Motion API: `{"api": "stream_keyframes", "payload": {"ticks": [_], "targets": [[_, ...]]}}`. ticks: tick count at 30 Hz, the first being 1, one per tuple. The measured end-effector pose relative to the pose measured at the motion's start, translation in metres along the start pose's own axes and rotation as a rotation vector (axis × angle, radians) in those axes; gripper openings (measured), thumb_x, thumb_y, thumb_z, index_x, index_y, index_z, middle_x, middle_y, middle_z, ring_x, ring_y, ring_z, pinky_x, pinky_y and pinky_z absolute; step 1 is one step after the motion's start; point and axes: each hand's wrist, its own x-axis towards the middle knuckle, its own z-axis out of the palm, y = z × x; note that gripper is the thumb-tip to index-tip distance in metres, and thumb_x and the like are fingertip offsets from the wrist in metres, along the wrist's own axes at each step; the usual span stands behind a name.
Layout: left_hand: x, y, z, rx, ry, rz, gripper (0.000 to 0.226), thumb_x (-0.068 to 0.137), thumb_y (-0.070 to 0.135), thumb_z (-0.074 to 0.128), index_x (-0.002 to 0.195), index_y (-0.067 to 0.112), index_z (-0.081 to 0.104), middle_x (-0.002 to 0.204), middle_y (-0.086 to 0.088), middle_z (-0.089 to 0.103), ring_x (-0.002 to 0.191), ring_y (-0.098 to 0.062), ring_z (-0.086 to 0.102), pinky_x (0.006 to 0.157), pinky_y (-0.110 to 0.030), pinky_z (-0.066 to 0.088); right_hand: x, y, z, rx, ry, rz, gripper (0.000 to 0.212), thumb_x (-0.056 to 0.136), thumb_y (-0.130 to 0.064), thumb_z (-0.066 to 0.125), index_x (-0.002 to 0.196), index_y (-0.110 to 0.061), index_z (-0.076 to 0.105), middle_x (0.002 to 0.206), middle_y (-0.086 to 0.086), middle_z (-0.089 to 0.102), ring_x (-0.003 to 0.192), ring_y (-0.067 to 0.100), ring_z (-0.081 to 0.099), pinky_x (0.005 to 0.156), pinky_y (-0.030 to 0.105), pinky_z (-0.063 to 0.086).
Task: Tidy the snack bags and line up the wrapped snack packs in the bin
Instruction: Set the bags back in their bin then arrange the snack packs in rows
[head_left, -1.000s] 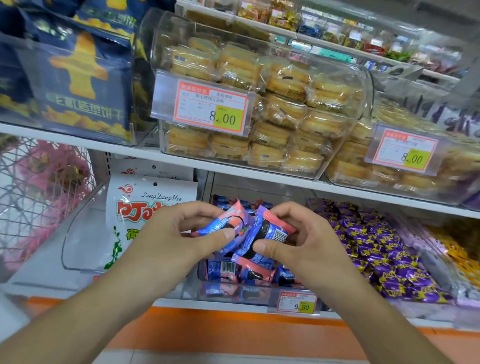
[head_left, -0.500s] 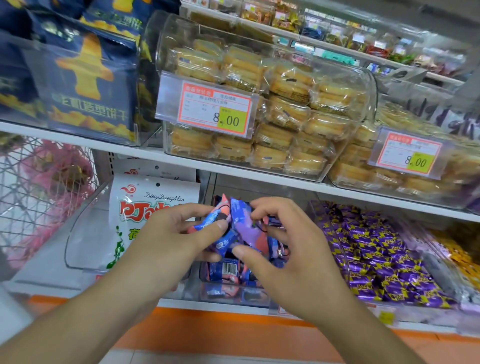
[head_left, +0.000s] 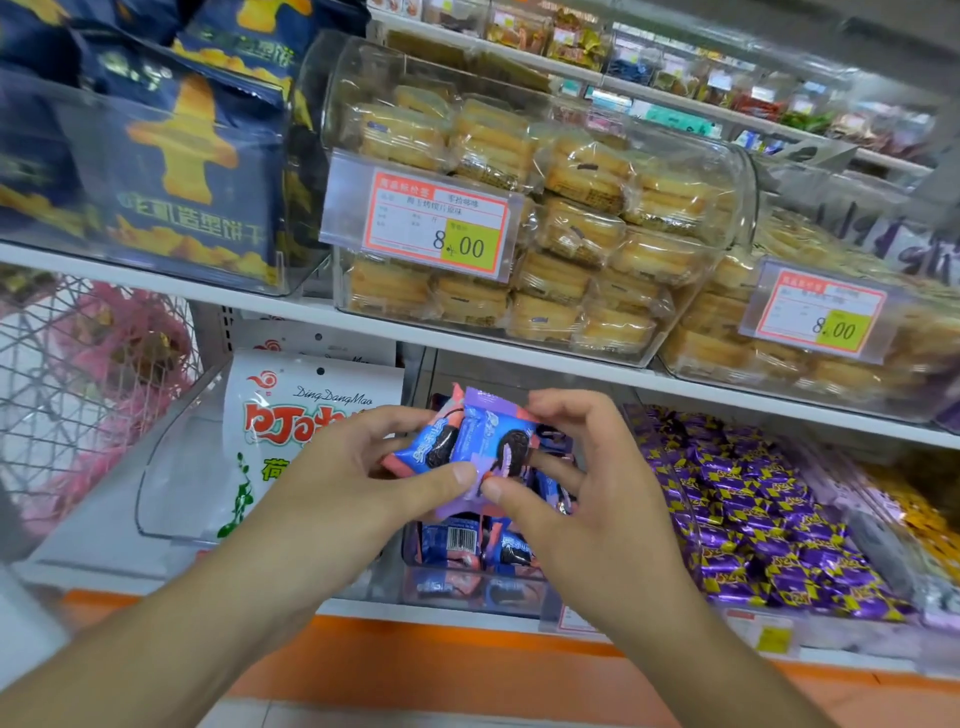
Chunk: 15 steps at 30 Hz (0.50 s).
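Note:
Two wrapped cookie packs, blue with pink and purple ends, are held together above a clear bin (head_left: 467, 592) on the lower shelf. My left hand (head_left: 363, 473) grips the left pack (head_left: 434, 441) with thumb and fingers. My right hand (head_left: 582, 483) pinches the right pack (head_left: 498, 441), thumb at its lower edge and fingers over its top. More of the same packs (head_left: 462, 545) lie jumbled in the bin below my hands. A white snack bag with red lettering (head_left: 280, 415) stands in the clear bin to the left.
Purple wrapped candies (head_left: 753, 519) fill the bin to the right. The upper shelf carries clear tubs of yellow cakes (head_left: 571, 234) with 8.00 price tags and dark blue biscuit bags (head_left: 182, 171). A wire basket with pink items (head_left: 93, 384) sits at far left.
Both hands have lifted the packs slightly and turned them so their printed cookie faces show. The view has shifted a little closer to the shelf.

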Motion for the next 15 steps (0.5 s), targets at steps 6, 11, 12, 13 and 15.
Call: {"api": "stream_keyframes", "payload": {"ticks": [6,11,12,13,15], "targets": [[-0.003,0.004,0.0,0.003,0.009,0.029,0.033,0.088,0.018,0.079,0.117,0.033,0.077,0.103,-0.002,0.083,0.098,-0.027,0.079,0.1,-0.051,0.059,0.004,-0.002,-0.004,0.169,-0.129,0.233,0.024,0.089,-0.007,0.079,0.109,-0.017,0.069,0.104,0.0,0.08,0.099,0.017,0.076,0.084,0.042,0.064],[0.003,0.002,-0.007,0.05,0.077,0.038,0.023,0.095,0.025,0.072,0.108,0.042,0.08,0.101,0.001,0.082,0.069,-0.012,0.069,0.076,-0.028,0.063,0.01,0.005,-0.018,0.204,-0.063,0.232,0.024,0.087,-0.002,0.08,0.106,-0.016,0.072,0.099,0.01,0.078,0.083,0.026,0.072,0.066,0.039,0.061],[0.004,0.002,-0.009,0.052,0.093,0.039,0.021,0.095,0.025,0.072,0.108,0.038,0.081,0.1,0.002,0.082,0.065,-0.01,0.065,0.066,-0.018,0.057,0.011,0.008,-0.021,0.185,-0.059,0.212,0.027,0.086,-0.002,0.081,0.105,-0.019,0.074,0.101,0.011,0.077,0.084,0.025,0.069,0.066,0.036,0.058],[0.006,0.001,-0.01,0.065,0.106,0.039,0.018,0.095,0.026,0.072,0.108,0.035,0.08,0.098,0.005,0.083,0.062,-0.009,0.062,0.065,-0.016,0.053,0.012,0.01,-0.023,0.173,-0.062,0.191,0.03,0.084,-0.001,0.082,0.105,-0.021,0.075,0.103,0.01,0.077,0.087,0.024,0.068,0.069,0.034,0.057],[0.008,0.0,-0.011,0.084,0.121,0.034,0.012,0.095,0.031,0.072,0.104,0.031,0.08,0.096,0.009,0.083,0.061,-0.011,0.059,0.071,-0.022,0.049,0.013,0.013,-0.025,0.163,-0.088,0.162,0.033,0.084,0.001,0.082,0.106,-0.024,0.078,0.106,0.007,0.077,0.095,0.026,0.07,0.079,0.04,0.059]]}}
